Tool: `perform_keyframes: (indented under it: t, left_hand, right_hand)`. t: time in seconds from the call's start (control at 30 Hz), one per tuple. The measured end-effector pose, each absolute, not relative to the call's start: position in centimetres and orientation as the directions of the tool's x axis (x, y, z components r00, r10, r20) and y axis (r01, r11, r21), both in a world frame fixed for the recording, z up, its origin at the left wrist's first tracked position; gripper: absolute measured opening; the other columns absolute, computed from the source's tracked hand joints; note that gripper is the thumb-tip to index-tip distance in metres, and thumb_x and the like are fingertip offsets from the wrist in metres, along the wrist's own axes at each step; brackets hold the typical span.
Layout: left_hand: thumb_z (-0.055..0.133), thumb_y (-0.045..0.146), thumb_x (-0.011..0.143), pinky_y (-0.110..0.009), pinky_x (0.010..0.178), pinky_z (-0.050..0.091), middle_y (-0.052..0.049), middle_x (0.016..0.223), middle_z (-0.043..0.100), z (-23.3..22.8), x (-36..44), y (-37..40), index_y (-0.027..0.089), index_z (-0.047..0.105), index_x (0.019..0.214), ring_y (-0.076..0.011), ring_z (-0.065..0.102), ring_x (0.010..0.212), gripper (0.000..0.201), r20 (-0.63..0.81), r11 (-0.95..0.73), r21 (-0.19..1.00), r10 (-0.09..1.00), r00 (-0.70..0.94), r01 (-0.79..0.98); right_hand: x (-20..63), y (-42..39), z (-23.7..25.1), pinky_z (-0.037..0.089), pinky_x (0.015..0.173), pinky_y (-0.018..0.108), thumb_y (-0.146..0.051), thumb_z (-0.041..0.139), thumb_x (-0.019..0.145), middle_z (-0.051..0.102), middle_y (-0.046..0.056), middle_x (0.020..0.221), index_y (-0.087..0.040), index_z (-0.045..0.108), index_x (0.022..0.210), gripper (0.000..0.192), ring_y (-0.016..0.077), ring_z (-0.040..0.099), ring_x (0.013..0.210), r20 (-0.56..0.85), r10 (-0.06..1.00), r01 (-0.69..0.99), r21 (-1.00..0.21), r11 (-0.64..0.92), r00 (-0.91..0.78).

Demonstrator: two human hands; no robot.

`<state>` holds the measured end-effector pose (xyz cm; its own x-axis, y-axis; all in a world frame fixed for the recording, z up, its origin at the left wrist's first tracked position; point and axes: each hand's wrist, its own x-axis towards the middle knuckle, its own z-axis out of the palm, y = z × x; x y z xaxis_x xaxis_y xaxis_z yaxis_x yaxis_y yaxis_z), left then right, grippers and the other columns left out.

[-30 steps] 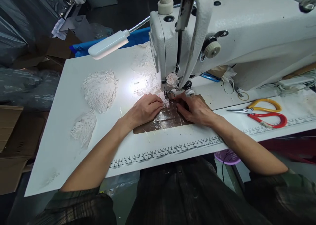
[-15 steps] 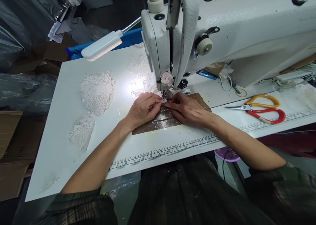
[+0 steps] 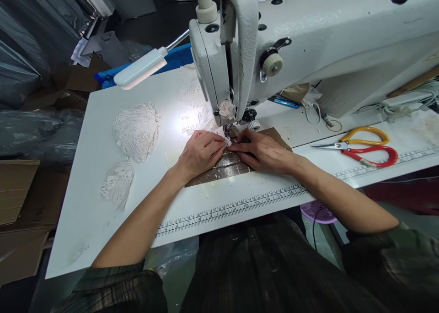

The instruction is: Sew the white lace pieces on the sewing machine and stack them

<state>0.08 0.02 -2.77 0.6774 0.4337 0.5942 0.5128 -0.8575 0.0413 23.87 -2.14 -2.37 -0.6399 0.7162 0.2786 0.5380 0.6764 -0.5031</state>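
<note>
A small piece of white lace fabric lies beneath the presser foot of a white sewing machine. On its left, my left hand is closed, with thumb and fingertips gripping the fabric's edge. From the other side my right hand reaches in, its fingertips pinching the same piece close to the needle. Both hands rest over a brown taped sheet on the machine bed. The fingers partly hide the fabric.
White lace pieces lie on the left of the white table; more lace sits behind the needle. Scissors with yellow and red handles lie right of my right hand. A lamp hangs over the table, and a printed ruler runs along its front.
The view has shifted slightly. My left hand has flattened and its fingers have moved closer over the fabric by the needle; my right hand has barely moved.
</note>
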Motion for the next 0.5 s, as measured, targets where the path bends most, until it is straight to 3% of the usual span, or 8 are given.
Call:
perform_keyframes:
  t: [0.2, 0.5]
  left_hand:
    - [0.061, 0.014, 0.093, -0.037, 0.080, 0.054, -0.004, 0.092, 0.075, -2.56, 0.13, -0.07, 0.017, 0.069, 0.092, -0.0162, 0.069, 0.082, 0.009, 0.580, -0.860, -0.001, 0.415, 0.701, 0.510]
    - [0.060, 0.014, 0.094, -0.041, 0.088, 0.050, -0.003, 0.095, 0.076, -2.51, 0.11, -0.22, 0.020, 0.069, 0.093, -0.0156, 0.069, 0.082, 0.011, 0.552, -0.844, -0.003, 0.445, 0.705, 0.536]
  right_hand:
    - [24.40, -1.35, -2.15, 0.049, 0.091, 0.035, -0.024, 0.050, 0.093, 0.067, 0.008, 0.111, -0.021, 0.072, 0.121, 0.036, 0.0197, 0.063, 0.097, 0.311, 0.823, 0.502, -0.673, 0.544, -0.475]
    - [23.92, -1.54, -2.86, 0.052, 0.088, 0.037, -0.022, 0.049, 0.094, 0.065, 0.010, 0.109, -0.022, 0.073, 0.120, 0.035, 0.0197, 0.062, 0.092, 0.354, 0.785, 0.554, -0.563, 0.613, -0.508]
